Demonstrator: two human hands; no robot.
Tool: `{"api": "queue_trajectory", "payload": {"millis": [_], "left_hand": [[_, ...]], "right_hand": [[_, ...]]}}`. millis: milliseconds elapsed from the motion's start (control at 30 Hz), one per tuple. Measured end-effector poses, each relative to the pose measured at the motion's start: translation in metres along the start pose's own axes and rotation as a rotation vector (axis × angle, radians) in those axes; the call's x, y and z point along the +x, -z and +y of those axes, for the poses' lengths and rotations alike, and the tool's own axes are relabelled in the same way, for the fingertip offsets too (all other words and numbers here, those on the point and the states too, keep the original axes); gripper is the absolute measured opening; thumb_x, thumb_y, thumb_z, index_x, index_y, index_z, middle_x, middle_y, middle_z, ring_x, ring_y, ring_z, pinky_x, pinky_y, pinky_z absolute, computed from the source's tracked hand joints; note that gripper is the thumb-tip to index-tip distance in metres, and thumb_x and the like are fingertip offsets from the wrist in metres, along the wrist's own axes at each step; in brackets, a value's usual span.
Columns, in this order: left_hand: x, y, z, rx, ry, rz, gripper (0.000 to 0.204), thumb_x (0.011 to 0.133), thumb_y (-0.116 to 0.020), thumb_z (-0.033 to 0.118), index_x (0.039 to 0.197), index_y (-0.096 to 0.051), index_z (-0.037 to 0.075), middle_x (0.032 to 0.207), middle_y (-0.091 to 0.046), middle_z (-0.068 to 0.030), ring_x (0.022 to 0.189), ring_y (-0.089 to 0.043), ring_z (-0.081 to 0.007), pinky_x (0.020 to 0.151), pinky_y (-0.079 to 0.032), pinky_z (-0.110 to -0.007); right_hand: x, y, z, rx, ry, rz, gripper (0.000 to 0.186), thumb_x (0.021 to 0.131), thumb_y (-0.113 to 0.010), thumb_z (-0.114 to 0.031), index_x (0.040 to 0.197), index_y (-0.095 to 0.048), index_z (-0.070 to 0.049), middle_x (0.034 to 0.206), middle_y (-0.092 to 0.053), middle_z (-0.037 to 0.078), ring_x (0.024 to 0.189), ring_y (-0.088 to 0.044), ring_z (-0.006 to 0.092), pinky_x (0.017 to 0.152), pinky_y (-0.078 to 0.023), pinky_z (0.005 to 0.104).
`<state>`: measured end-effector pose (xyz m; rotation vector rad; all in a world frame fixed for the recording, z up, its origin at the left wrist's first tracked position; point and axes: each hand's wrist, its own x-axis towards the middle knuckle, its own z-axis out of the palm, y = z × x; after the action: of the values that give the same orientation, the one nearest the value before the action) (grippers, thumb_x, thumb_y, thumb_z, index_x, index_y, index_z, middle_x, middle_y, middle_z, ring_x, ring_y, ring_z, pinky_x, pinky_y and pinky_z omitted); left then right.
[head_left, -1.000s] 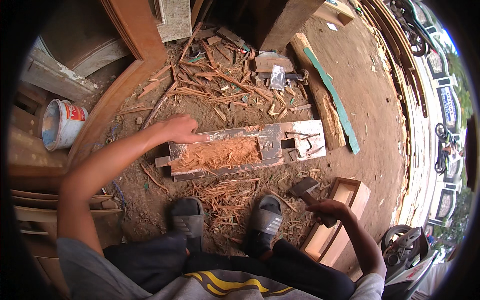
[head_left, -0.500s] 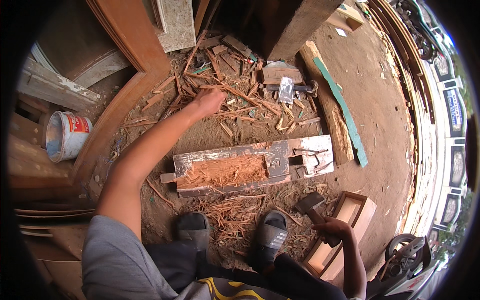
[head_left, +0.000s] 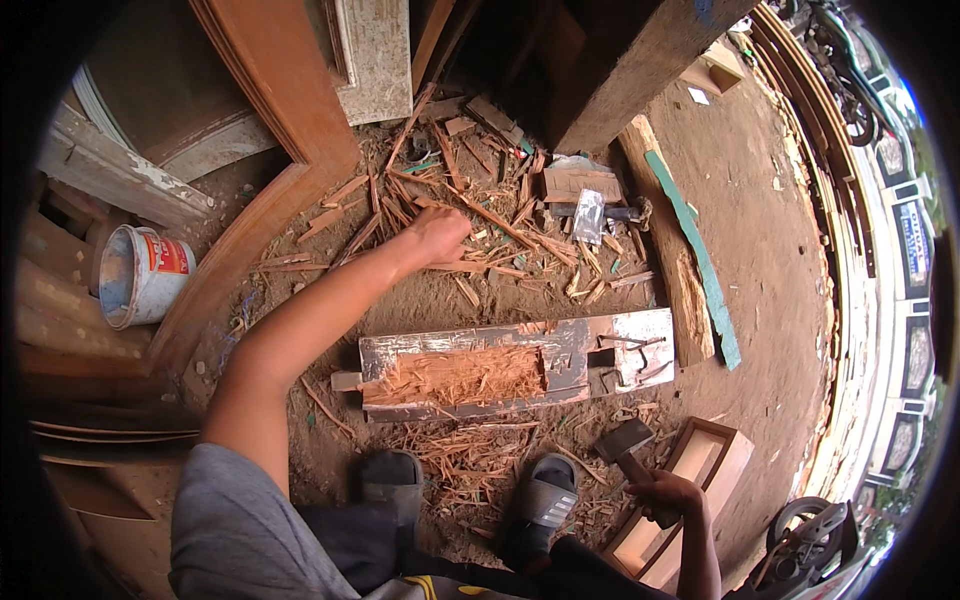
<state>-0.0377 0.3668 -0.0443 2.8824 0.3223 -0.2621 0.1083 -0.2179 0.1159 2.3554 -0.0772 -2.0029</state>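
Observation:
My left hand (head_left: 443,236) reaches into a heap of wood splinters (head_left: 505,225) beyond the board. Its fingers are curled closed, and what they hold, if anything, is hidden. In my right hand (head_left: 668,493), low by my right foot, is the handle of a hatchet (head_left: 624,441) with a broad dark head. Between my feet and the heap lies a worn, painted wooden board (head_left: 580,341). A long, rough recess (head_left: 455,377) of bare reddish wood is cut into it. Bent metal rods (head_left: 632,342) rest on its right end.
A wooden box frame (head_left: 735,455) lies beside my right hand. Further up are a thick timber with a green strip (head_left: 700,265), a dark tool (head_left: 625,212) and a silvery packet (head_left: 590,215). A white bucket (head_left: 125,290) and a brown frame (head_left: 285,190) stand left.
The view has shifted, so everything sits lower in the picture. My left hand stays closed at the splinters, and my right still grips the hatchet.

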Motion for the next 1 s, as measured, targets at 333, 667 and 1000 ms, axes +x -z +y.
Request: {"api": "queue_trajectory", "payload": {"millis": [333,667,1000], "left_hand": [[-0.031,0.054,-0.062,-0.072,-0.096,0.402,0.018,0.084,-0.056,0.013,0.080,-0.067,0.000,0.081,-0.064,-0.0159,0.067,-0.062,-0.0312,0.072,-0.055,-0.044],[-0.006,0.060,-0.047,-0.117,0.137,0.177,0.016,0.080,-0.051,0.010,0.071,-0.059,0.000,0.074,-0.062,-0.0155,0.063,-0.058,-0.0267,0.063,-0.047,-0.044],[0.007,0.065,-0.031,0.172,0.137,-0.037,0.023,0.079,-0.054,-0.002,0.100,-0.060,0.004,0.114,-0.061,-0.0140,0.112,-0.058,-0.0295,0.100,-0.044,-0.045]], "right_hand": [[-0.019,-0.006,-0.020,0.178,0.053,-0.069,0.043,0.084,-0.072,-0.031,0.107,-0.054,0.001,0.075,-0.058,0.005,0.055,-0.059,0.0137,0.047,-0.050,0.0288],[-0.011,-0.001,0.003,0.109,0.030,-0.037,0.045,0.084,-0.073,-0.029,0.109,-0.053,0.001,0.076,-0.059,0.007,0.056,-0.059,0.0149,0.047,-0.050,0.0292],[-0.016,-0.007,0.004,0.161,0.024,-0.010,0.048,0.082,-0.074,-0.031,0.109,-0.052,0.002,0.076,-0.058,0.007,0.054,-0.059,0.0142,0.046,-0.050,0.0285]]}}
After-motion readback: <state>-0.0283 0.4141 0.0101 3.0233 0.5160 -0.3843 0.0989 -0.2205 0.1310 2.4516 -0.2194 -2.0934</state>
